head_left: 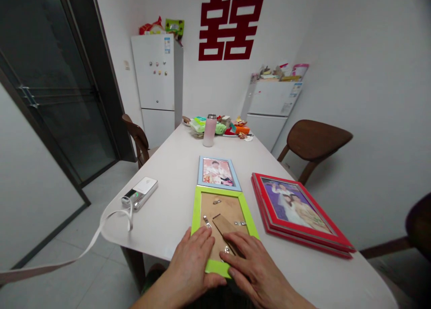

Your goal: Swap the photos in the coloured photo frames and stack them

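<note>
A lime-green picture frame [215, 190] lies face down on the white table [158, 210], showing its brown cardboard backing [218, 208] and a dark brown easel stand [224, 226]. My left hand [191, 259] presses flat on the frame's lower left part, beside a metal clip [206, 221]. My right hand [252, 264] lies over the lower right part, its fingertips next to the stand and a lower metal clip [226, 250]. Above the green frame, a blue frame [199, 172] lies face up. A stack of red frames [269, 210] lies to the right.
A white power bank [139, 192] with a trailing white strap [101, 232] lies at the table's left edge. A pink flask [209, 130] and piled packets stand at the far end. Wooden chairs stand on both sides, with refrigerators behind.
</note>
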Demonstrator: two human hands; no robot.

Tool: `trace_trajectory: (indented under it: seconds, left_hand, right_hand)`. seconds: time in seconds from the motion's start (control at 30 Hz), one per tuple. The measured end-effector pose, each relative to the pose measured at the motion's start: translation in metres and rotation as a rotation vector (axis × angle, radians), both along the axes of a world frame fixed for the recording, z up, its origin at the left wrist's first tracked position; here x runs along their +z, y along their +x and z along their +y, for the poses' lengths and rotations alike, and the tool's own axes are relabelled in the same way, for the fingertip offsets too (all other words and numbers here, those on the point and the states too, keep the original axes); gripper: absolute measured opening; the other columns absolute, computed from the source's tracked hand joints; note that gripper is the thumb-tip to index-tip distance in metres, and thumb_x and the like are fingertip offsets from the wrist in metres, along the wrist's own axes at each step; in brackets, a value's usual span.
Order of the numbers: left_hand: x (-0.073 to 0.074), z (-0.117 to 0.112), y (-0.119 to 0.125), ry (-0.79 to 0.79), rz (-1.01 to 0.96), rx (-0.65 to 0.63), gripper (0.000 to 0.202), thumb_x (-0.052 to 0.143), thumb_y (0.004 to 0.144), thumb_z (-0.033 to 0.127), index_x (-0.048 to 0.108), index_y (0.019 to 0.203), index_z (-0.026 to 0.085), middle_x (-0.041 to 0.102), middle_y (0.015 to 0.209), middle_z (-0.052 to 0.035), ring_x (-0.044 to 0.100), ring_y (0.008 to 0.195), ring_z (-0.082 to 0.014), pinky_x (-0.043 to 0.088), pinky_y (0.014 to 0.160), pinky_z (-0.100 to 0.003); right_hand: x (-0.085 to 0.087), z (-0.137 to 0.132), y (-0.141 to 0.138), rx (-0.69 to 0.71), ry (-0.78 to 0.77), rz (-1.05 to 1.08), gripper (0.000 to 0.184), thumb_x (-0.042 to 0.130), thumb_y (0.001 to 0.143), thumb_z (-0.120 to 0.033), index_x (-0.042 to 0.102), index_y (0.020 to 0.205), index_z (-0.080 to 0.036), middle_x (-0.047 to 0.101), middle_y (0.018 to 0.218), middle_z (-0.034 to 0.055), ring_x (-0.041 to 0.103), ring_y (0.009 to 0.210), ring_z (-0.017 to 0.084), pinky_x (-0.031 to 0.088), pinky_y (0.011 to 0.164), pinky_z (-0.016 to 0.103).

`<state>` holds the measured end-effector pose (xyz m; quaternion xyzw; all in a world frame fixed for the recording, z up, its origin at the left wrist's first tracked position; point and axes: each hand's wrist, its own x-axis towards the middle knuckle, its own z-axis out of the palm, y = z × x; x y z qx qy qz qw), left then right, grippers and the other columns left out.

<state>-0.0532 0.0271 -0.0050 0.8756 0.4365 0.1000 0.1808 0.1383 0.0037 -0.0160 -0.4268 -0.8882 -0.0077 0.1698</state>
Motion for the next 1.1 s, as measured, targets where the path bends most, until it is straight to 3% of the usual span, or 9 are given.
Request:
trace_trajectory:
  seconds: [0.3, 0.53, 0.67, 1.0, 1.1]
  left_hand:
    - [-0.005, 0.001, -0.002, 0.007, -0.043, -0.015, 0.072, 0.063, 0.059, 0.052, 0.042, 0.117, 0.017, 0.04, 0.127, -0.0103, 0.033, 0.118, -0.0231, 0.02, 0.099, -0.043]
    - [-0.003, 0.0, -0.002, 0.009, -0.119, -0.003, 0.071, 0.069, 0.054, 0.047, 0.045, 0.114, 0.016, 0.046, 0.121, -0.0111, 0.039, 0.113, -0.0252, 0.021, 0.098, -0.045]
    - [-0.006, 0.002, -0.003, 0.002, -0.168, -0.032, 0.072, 0.069, 0.053, 0.047, 0.044, 0.115, 0.019, 0.048, 0.119, -0.0084, 0.039, 0.112, -0.0244, 0.02, 0.098, -0.044]
    - [-0.009, 0.002, -0.003, 0.015, -0.207, -0.025, 0.072, 0.072, 0.052, 0.043, 0.045, 0.114, 0.019, 0.048, 0.119, -0.0078, 0.04, 0.111, -0.0237, 0.021, 0.098, -0.042]
    - [-0.012, 0.001, -0.004, 0.038, -0.191, -0.009, 0.067, 0.07, 0.052, 0.048, 0.05, 0.107, 0.015, 0.049, 0.119, -0.0112, 0.041, 0.111, -0.0256, 0.022, 0.098, -0.044]
  right_hand:
    - [0.008, 0.003, -0.004, -0.02, -0.045, 0.098, 0.031, 0.044, 0.076, -0.028, 0.054, 0.105, -0.027, 0.05, 0.113, 0.0059, 0.042, 0.104, 0.02, 0.037, 0.085, 0.037]
    - [0.015, 0.043, -0.036, -0.17, -0.141, 0.104, 0.032, 0.037, 0.078, -0.02, 0.053, 0.105, -0.021, 0.051, 0.106, 0.0091, 0.044, 0.096, 0.021, 0.036, 0.079, 0.037]
    - [0.017, 0.054, -0.047, -0.142, -0.187, 0.049, 0.027, 0.039, 0.075, -0.016, 0.057, 0.094, -0.022, 0.054, 0.097, 0.0055, 0.043, 0.092, 0.019, 0.034, 0.077, 0.034]
    - [0.01, 0.056, -0.044, -0.131, -0.214, 0.236, 0.029, 0.041, 0.074, -0.015, 0.061, 0.092, -0.026, 0.055, 0.097, 0.0038, 0.046, 0.092, 0.018, 0.034, 0.08, 0.034]
    - [0.006, 0.074, -0.036, -0.271, -0.161, 0.294, 0.026, 0.04, 0.074, -0.016, 0.062, 0.088, -0.02, 0.058, 0.094, 0.0053, 0.049, 0.09, 0.016, 0.036, 0.08, 0.03]
